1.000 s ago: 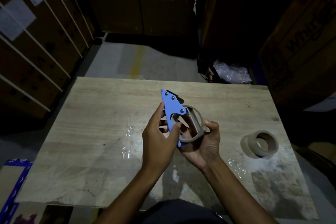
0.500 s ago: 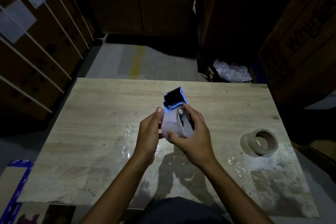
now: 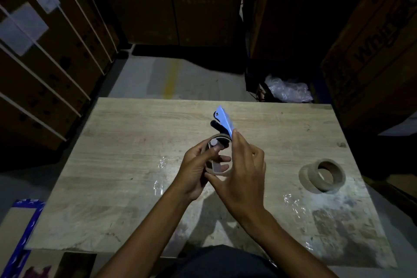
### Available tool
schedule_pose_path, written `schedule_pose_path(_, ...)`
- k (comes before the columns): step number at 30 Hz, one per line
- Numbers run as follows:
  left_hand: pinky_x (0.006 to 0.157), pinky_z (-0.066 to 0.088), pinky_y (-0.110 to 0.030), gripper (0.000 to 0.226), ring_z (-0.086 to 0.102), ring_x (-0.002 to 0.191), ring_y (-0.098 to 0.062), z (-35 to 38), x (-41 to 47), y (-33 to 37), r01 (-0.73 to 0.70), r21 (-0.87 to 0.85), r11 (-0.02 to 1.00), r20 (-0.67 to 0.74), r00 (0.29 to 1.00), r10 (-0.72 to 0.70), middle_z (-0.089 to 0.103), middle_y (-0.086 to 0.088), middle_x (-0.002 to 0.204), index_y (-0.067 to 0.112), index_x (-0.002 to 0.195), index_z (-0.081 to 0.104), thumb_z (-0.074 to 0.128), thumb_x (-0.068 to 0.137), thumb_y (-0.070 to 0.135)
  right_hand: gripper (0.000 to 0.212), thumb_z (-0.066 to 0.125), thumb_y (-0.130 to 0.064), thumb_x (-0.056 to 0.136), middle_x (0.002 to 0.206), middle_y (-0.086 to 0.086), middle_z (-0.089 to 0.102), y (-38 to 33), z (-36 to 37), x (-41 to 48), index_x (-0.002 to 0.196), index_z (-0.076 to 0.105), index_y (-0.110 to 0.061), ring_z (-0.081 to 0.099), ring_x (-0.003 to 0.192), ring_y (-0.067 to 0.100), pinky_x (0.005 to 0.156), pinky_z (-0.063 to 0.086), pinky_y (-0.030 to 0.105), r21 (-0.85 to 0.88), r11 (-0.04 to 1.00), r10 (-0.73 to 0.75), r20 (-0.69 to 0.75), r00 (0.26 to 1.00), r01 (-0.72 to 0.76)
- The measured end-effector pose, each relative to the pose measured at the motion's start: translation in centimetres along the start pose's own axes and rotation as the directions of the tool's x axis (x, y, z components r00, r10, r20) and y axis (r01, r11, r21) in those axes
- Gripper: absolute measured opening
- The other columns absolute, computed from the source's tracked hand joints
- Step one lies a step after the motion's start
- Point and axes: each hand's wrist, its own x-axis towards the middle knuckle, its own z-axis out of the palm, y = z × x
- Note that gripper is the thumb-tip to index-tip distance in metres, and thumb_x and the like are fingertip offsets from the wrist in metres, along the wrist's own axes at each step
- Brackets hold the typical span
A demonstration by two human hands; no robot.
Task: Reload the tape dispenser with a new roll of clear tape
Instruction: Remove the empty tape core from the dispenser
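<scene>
I hold a blue tape dispenser (image 3: 223,121) above the middle of the wooden table (image 3: 126,142), its black toothed end pointing away from me. A tape roll with a cardboard core (image 3: 222,172) sits on the dispenser. My left hand (image 3: 198,169) grips the roll from the left, with the thumb on the pale hub inside the core. My right hand (image 3: 242,171) holds the dispenser's blue side from the right, its fingers over the plate. Much of the roll is hidden by both hands.
Two cardboard tape cores (image 3: 322,175) lie together on the table at the right. Bits of clear tape (image 3: 161,163) stick to the tabletop. Cardboard boxes (image 3: 383,36) stand around the table, with crumpled plastic (image 3: 288,91) on the floor behind it.
The dispenser has been turned in my hands: its toothed end faced me half a second ago, now its blue side leans right and the roll's open core faces up.
</scene>
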Motion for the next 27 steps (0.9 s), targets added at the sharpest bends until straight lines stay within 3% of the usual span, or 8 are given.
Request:
schedule_pose_path(5, 0.075, 0.059, -0.03, 0.019, 0.069, 0.088, -0.019, -0.6, 0.3, -1.3, 0.046, -0.192, 0.98, 0.044, 0.998, -0.038, 0.071, -0.006, 0.099, 0.018, 0.1, 0.077, 0.065, 0.084, 0.017, 0.1, 0.086, -0.041, 0.064, 0.142, 0.006, 0.054, -0.5, 0.5, -1.1, 0.145, 0.041, -0.005, 0.042, 0.112, 0.024, 0.082, 0.051, 0.04, -0.03, 0.994, -0.109, -0.06, 0.992, 0.108)
schedule_pose_path(9, 0.079, 0.056, -0.03, 0.019, 0.068, 0.089, -0.019, -0.6, 0.4, -1.5, 0.039, -0.198, 0.979, 0.037, 0.999, -0.032, 0.073, -0.003, 0.095, 0.021, 0.096, 0.078, 0.069, 0.079, 0.02, 0.092, 0.085, -0.04, 0.067, 0.144, 0.009, 0.054, -0.6, 0.5, -1.3, 0.143, 0.048, -0.001, 0.041, 0.114, 0.026, 0.088, 0.052, 0.04, -0.05, 0.988, -0.148, -0.042, 0.988, 0.146)
schedule_pose_path(13, 0.068, 0.054, -0.028, 0.018, 0.058, 0.08, -0.02, -0.5, 0.2, -1.0, 0.039, -0.16, 0.986, 0.042, 0.999, -0.033, 0.064, -0.006, 0.092, 0.02, 0.094, 0.076, 0.061, 0.085, 0.018, 0.09, 0.077, -0.045, 0.073, 0.146, 0.008, 0.05, -0.6, 0.2, -1.2, 0.145, 0.045, -0.003, 0.041, 0.118, 0.026, 0.094, 0.051, 0.038, 0.041, 0.989, -0.144, -0.02, 0.989, 0.145)
schedule_pose_path(16, 0.071, 0.049, -0.035, 0.021, 0.052, 0.081, -0.022, -0.6, -0.1, -0.4, 0.034, -0.114, 0.993, 0.063, 0.998, -0.027, 0.062, -0.007, 0.093, 0.016, 0.093, 0.072, 0.052, 0.089, 0.012, 0.082, 0.069, -0.049, 0.082, 0.147, 0.007, 0.048, -0.2, -0.2, -0.8, 0.147, 0.042, -0.006, 0.043, 0.125, 0.026, 0.103, 0.044, 0.03, 0.186, 0.969, -0.161, -0.007, 0.987, 0.16)
schedule_pose_path(18, 0.075, 0.04, -0.043, 0.022, 0.049, 0.082, -0.026, -0.7, -0.3, 0.0, 0.046, -0.085, 0.995, 0.057, 0.998, -0.041, 0.059, -0.01, 0.096, 0.014, 0.094, 0.071, 0.051, 0.088, 0.01, 0.074, 0.061, -0.051, 0.089, 0.145, 0.006, 0.049, 0.2, -0.6, -0.4, 0.146, 0.044, -0.007, 0.044, 0.129, 0.024, 0.108, 0.035, 0.018, 0.26, 0.953, -0.159, 0.0, 0.987, 0.154)
schedule_pose_path(20, 0.073, 0.038, -0.042, 0.021, 0.049, 0.077, -0.024, -0.6, -0.4, 0.5, 0.06, -0.066, 0.996, 0.039, 0.998, -0.058, 0.053, -0.013, 0.091, 0.014, 0.091, 0.072, 0.052, 0.085, 0.011, 0.07, 0.051, -0.055, 0.094, 0.143, 0.006, 0.051, 0.5, -0.8, -0.1, 0.144, 0.047, -0.006, 0.045, 0.13, 0.02, 0.108, 0.029, 0.01, 0.317, 0.939, -0.142, 0.006, 0.99, 0.133)
schedule_pose_path(23, 0.063, 0.043, -0.028, 0.034, 0.05, 0.064, -0.016, -0.5, -0.9, 1.2, 0.065, -0.02, 0.998, 0.059, 0.996, -0.064, 0.059, -0.004, 0.078, 0.017, 0.083, 0.077, 0.047, 0.091, 0.004, 0.068, 0.037, -0.059, 0.098, 0.141, 0.001, 0.053, 1.0, -1.1, 0.4, 0.144, 0.048, -0.011, 0.045, 0.129, 0.012, 0.105, 0.031, 0.009, 0.402, 0.913, -0.084, 0.025, 0.996, 0.066)
schedule_pose_path(27, 0.066, 0.052, -0.022, 0.034, 0.068, 0.084, -0.014, -0.9, -1.2, 2.0, 0.142, 0.079, 0.987, 0.086, 0.985, -0.149, 0.076, -0.004, 0.097, 0.014, 0.102, 0.08, 0.048, 0.093, 0.003, 0.051, 0.037, -0.06, 0.097, 0.125, -0.021, 0.06, 1.9, -1.3, 1.3, 0.132, 0.056, -0.028, 0.057, 0.119, 0.008, 0.097, 0.047, 0.023, 0.624, 0.766, 0.136, 0.079, 0.987, -0.156)
